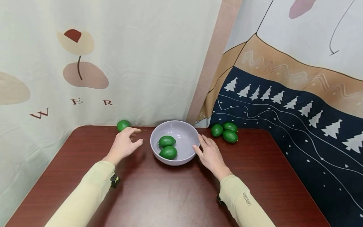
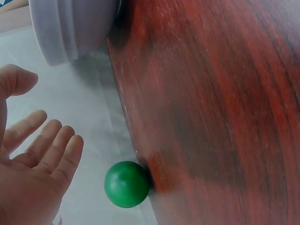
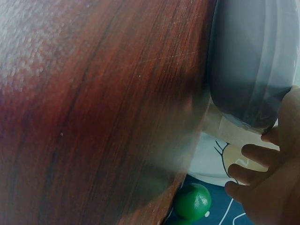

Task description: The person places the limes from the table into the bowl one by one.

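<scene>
A lilac bowl [image 1: 187,138] stands on the table with two green limes, an upper lime [image 1: 167,141] and a lower lime [image 1: 168,152], lying inside it. My left hand [image 1: 124,145] hovers left of the bowl, thumb and fingers apart with nothing between them. Just behind that hand, at the far edge, sits a single lime [image 1: 123,125], also in the left wrist view as a green lime [image 2: 127,184]. My right hand [image 1: 210,154] touches the bowl's right rim, its fingers extended and its thumb tip over the rim. In the right wrist view fingertips meet the bowl's outer wall [image 3: 253,61].
Three limes cluster right of the bowl near the far edge: a left lime [image 1: 216,130], a back lime [image 1: 230,127] and a front lime [image 1: 230,136]. The dark red wooden table [image 1: 158,195] backs onto a pale curtain [image 1: 147,63] and a navy tree-patterned cloth [image 1: 283,116].
</scene>
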A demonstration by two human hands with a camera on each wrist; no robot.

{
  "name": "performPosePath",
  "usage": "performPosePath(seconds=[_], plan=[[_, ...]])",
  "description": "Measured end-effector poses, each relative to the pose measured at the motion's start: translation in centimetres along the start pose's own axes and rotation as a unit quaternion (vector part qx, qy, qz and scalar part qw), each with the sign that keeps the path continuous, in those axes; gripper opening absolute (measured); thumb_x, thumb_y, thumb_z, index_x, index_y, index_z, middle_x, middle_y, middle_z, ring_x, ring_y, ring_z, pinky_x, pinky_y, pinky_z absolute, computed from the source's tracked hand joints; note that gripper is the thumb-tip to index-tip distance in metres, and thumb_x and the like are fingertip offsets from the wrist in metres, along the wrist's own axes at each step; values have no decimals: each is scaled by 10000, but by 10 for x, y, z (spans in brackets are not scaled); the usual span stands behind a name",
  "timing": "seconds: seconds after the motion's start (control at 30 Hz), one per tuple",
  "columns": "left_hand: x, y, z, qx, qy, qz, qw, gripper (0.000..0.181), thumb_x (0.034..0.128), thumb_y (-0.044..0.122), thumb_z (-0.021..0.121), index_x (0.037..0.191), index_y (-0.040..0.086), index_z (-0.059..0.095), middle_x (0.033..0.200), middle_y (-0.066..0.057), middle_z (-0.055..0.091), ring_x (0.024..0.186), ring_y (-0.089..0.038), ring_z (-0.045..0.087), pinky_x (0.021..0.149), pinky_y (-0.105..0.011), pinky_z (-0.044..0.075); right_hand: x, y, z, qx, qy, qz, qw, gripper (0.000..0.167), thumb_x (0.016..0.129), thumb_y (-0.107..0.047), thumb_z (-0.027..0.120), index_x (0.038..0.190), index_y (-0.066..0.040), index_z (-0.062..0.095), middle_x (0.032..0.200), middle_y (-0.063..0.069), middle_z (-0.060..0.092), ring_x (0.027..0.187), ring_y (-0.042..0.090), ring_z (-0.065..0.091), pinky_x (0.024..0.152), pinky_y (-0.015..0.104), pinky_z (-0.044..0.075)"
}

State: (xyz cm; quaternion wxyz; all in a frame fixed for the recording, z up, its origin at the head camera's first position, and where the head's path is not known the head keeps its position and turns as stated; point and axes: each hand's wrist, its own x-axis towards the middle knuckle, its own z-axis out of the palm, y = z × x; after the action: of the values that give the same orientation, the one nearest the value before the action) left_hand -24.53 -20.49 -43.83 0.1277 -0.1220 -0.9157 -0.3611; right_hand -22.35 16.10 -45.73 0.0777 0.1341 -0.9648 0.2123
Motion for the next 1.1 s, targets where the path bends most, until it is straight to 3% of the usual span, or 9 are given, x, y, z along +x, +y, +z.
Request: performPosePath(seconds=[0.47, 0.7, 1.1], plan=[[4, -9, -7, 356, 197, 60, 9992, 494, 865, 122, 720, 1319, -54, 635, 1279, -251, 602, 1159, -413, 563, 996, -562, 457, -1, 0, 1, -119, 96, -8, 9999, 625, 1070, -453, 507, 1565, -77, 452, 1568, 185, 473, 1441, 419, 424, 1196, 573, 322], [9, -17, -8, 498, 224, -176, 9984, 524, 863, 162, 698, 1339, -43, 614, 1351, -273, 545, 1304, -481, 440, 1076, -617, 373, -1, 0, 1, -151, 135, -40, 9998, 624, 1068, -452, 510, 1560, -72, 459, 1554, 191, 486, 1434, 422, 431, 1202, 573, 313], [13, -26, -9, 641, 331, -467, 9963, 574, 849, 169, 680, 1366, -58, 579, 1382, -299, 494, 1306, -490, 401, 1038, -630, 391, 1, 1, 1, -203, 115, -89, 9997, 623, 1069, -445, 510, 1562, -67, 455, 1553, 194, 485, 1437, 419, 432, 1215, 561, 297]])
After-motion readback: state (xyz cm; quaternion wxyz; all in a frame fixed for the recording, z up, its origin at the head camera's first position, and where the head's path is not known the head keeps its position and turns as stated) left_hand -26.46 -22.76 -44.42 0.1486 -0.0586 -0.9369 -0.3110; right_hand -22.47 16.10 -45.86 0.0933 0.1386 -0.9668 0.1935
